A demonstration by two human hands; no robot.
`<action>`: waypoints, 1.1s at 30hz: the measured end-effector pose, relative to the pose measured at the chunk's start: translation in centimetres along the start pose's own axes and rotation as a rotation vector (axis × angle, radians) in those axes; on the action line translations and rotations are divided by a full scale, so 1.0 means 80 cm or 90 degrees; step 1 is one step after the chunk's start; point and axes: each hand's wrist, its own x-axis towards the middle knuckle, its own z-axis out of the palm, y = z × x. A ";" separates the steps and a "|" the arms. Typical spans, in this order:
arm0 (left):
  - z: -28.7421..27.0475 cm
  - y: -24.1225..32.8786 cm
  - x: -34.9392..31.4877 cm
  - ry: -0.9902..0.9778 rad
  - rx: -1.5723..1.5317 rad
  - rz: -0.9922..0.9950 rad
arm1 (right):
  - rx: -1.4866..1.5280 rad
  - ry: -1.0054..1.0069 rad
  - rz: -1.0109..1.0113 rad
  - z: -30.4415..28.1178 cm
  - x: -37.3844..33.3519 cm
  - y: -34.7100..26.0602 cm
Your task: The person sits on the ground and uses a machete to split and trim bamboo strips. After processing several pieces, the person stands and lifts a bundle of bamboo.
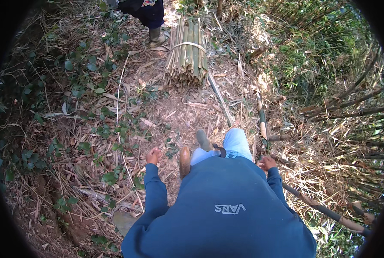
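Note:
I am standing on a dirt path strewn with dry bamboo leaves, in a blue sweatshirt and light jeans. My left hand [153,155] hangs at my side with its fingers curled and nothing in it. My right hand [267,163] is closed at my right hip, and it seems to grip a long dark bamboo pole [329,213] that trails behind me to the lower right. The pole's front part [262,122] runs ahead past my right leg. My boots [203,139] show below the jeans.
A bundle of split green bamboo [187,51], tied with a pale strip, lies on the path ahead. Another person's leg and boot [156,38] stand just left of it. Leafy undergrowth [78,73] fills the left, and leaning bamboo stems [351,101] the right.

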 end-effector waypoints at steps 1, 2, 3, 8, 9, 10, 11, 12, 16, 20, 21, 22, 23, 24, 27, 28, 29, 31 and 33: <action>0.004 0.003 0.022 -0.021 -0.046 0.019 | -0.048 0.049 -0.096 -0.023 0.018 -0.022; 0.003 0.000 0.033 -0.026 -0.094 0.037 | -0.040 0.067 -0.140 -0.036 0.026 -0.060; 0.013 0.013 0.028 0.014 -0.062 0.024 | -0.025 0.087 -0.161 -0.038 0.024 -0.094; 0.028 -0.019 0.014 0.047 -0.147 -0.002 | -0.085 0.035 -0.285 -0.029 0.031 -0.230; 0.028 -0.046 0.016 0.060 -0.158 -0.037 | -0.113 0.024 -0.281 -0.018 0.028 -0.239; 0.030 -0.075 0.018 0.073 -0.168 -0.072 | -0.141 0.011 -0.278 -0.004 0.028 -0.249; 0.036 -0.107 0.018 0.106 -0.164 -0.102 | -0.166 -0.001 -0.276 0.008 0.028 -0.258; 0.041 -0.130 0.012 0.092 -0.175 -0.139 | -0.189 -0.016 -0.247 0.018 0.034 -0.257; 0.079 -0.162 -0.031 0.119 -0.176 -0.253 | -0.272 -0.136 -0.139 0.039 0.067 -0.229; 0.110 -0.165 -0.039 0.206 -0.150 -0.261 | -0.276 -0.121 -0.049 0.039 0.075 -0.254; 0.117 -0.159 -0.036 0.211 -0.148 -0.256 | -0.227 -0.118 -0.071 0.034 0.093 -0.261; 0.126 -0.148 -0.031 0.201 -0.149 -0.248 | -0.177 -0.112 -0.094 0.023 0.121 -0.265; 0.131 -0.136 -0.027 0.192 -0.148 -0.240 | -0.126 -0.105 -0.105 0.010 0.144 -0.258; 0.135 -0.122 -0.020 0.182 -0.145 -0.222 | -0.069 -0.065 -0.107 -0.001 0.169 -0.256; 0.138 -0.059 0.011 0.166 -0.151 -0.137 | -0.004 0.002 -0.072 -0.002 0.212 -0.270; 0.139 -0.038 0.023 0.161 -0.154 -0.108 | 0.016 0.017 -0.050 -0.003 0.221 -0.268; 0.138 -0.018 0.032 0.162 -0.153 -0.091 | 0.035 0.032 -0.028 -0.004 0.229 -0.266; 0.133 0.017 0.033 0.179 -0.151 -0.083 | -0.042 -0.007 -0.034 0.009 0.223 -0.270; 0.136 0.050 0.031 0.195 -0.148 -0.080 | -0.067 -0.030 -0.008 0.023 0.224 -0.282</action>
